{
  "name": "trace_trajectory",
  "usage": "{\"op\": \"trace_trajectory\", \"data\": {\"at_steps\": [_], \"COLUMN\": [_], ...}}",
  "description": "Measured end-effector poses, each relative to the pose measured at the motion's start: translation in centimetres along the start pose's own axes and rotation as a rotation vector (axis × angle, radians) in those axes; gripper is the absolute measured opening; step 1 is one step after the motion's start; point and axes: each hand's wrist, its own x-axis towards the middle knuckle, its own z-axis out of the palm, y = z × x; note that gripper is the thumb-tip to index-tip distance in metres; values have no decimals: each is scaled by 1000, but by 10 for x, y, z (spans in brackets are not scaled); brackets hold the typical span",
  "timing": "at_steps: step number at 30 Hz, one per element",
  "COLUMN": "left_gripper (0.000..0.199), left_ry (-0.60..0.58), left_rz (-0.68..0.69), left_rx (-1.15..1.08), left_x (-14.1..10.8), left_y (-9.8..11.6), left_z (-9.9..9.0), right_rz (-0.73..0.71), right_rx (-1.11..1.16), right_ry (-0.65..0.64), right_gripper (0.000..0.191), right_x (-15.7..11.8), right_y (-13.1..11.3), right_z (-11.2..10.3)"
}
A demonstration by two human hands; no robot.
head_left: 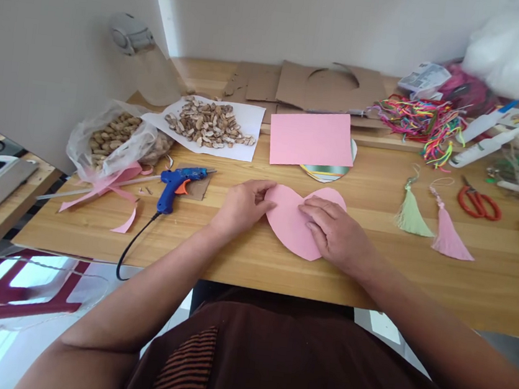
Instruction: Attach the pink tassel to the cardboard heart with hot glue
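1. Pink paper heart (289, 220), centre of the frame, lying on the wooden table (254, 275); notch toward the top, point toward the bottom, part of its right side covered.
2. Left hand (244, 205), left of centre: thumb and fingertips pinching the heart's upper left edge.
3. Right hand (337, 231), right of centre: fingers close together, laid over the heart's right half; cannot tell whether they press down or grip an edge.
4. Handling, as judged: very light, fairly stiff for paper, apt to crease under a hard pinch and to slide on the smooth wood. Best hold: 1 broad lobe edge between thumb and finger, with the other hand flat on the face; the notch and lower point look the easiest to bend.
5. Blue glue gun (173, 188), left of the heart, its nozzle toward the right.
6. Pink rectangular sheet (312, 139), above the heart, partly over a rounded, shiny piece (330, 172).
7. Pink paper strips (101, 188), left of frame.
8. Tassels, 2, right of frame: green tassel (414, 215) and pink tassel (452, 232).
9. Red-handled scissors (478, 204), beside the tassels.
10. Shell pieces (206, 123) on a white sheet (249, 117), upper left of centre.
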Motion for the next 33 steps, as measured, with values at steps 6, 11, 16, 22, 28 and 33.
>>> {"op": "trace_trajectory", "data": {"at_steps": [6, 11, 16, 22, 28, 33], "left_gripper": [32, 32, 28, 22, 18, 17], "left_ry": [10, 64, 103, 162, 94, -73], "left_rz": [-43, 45, 78, 295, 779, 873], "left_rx": [72, 157, 204, 426, 461, 385], "left_x": [2, -1, -2, -3, -16, -32], "left_y": [7, 3, -1, -5, -1, 6], "left_z": [0, 1, 2, 1, 13, 25], "right_rz": [-6, 1, 10, 23, 42, 26], "right_rx": [11, 31, 44, 42, 50, 72], "right_ry": [17, 6, 21, 34, 34, 49], "right_gripper": [32, 34, 33, 32, 31, 31], "right_x": [1, 1, 1, 1, 0, 1], "right_y": [-2, -1, -2, -4, -3, -2], "right_z": [0, 0, 1, 1, 1, 3]}}
